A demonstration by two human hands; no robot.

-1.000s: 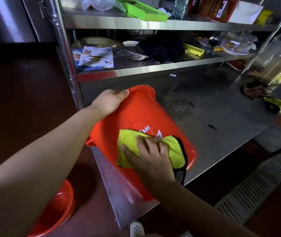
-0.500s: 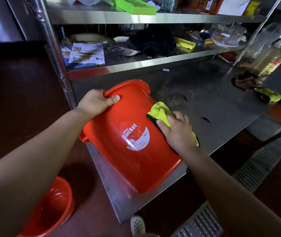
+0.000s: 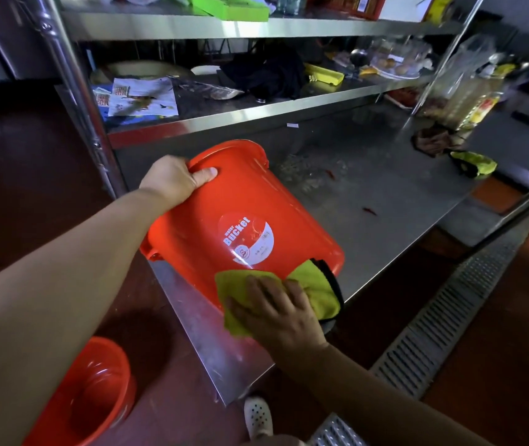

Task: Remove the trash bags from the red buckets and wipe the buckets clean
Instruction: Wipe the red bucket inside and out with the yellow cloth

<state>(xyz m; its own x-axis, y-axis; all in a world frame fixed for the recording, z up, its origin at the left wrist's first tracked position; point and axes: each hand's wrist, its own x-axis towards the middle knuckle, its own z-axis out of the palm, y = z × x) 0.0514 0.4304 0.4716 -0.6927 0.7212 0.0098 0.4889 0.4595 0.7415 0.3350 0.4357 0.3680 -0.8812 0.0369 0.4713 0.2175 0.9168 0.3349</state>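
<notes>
The red bucket [image 3: 237, 220] lies tipped on its side on the near left corner of the steel table [image 3: 385, 194], its long axis running from the far rim down to the near base. My left hand [image 3: 176, 180] grips the far rim, fingers curled over it. My right hand [image 3: 276, 312], fingers spread flat, presses the yellow cloth [image 3: 314, 284] against the wall close to the base. A second red bucket [image 3: 89, 391] stands on the floor, near left.
</notes>
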